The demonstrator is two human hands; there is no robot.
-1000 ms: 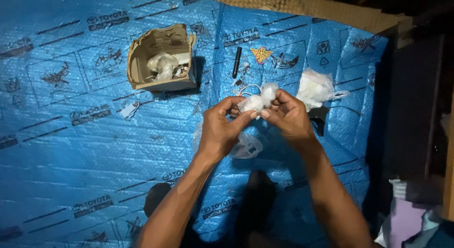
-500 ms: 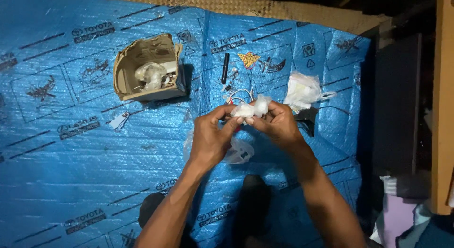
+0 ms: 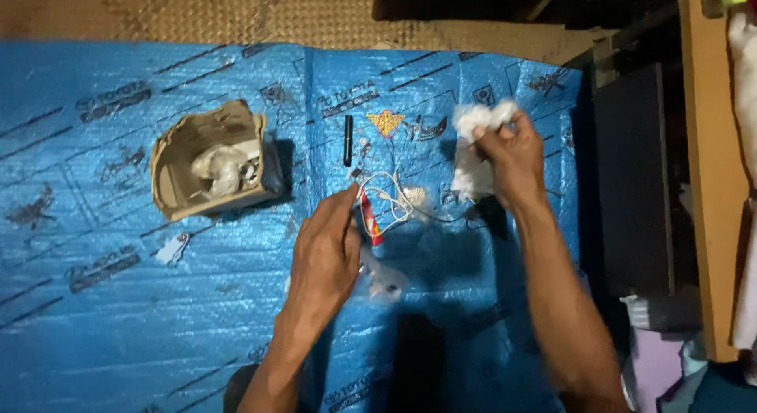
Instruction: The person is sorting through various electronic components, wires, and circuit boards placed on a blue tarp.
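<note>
Head view: the left hand (image 3: 327, 251) pinches a small red-and-white tube (image 3: 371, 222) between its fingertips, the tube slanting down and rightward from the grip. Well right, the right hand (image 3: 512, 157) is closed on crumpled white plastic wrapping (image 3: 477, 141), which hangs left of its fingers above the blue tarp (image 3: 118, 318).

Woven plastic tarp (image 3: 158, 318): blue, glossy, creased. Box (image 3: 211, 162): matt brown cardboard, torn edges. Wad (image 3: 481, 145) in right hand (image 3: 512, 157): white, crumpled, soft paper or cloth. Mat (image 3: 236, 15): rough woven fibre.
</note>
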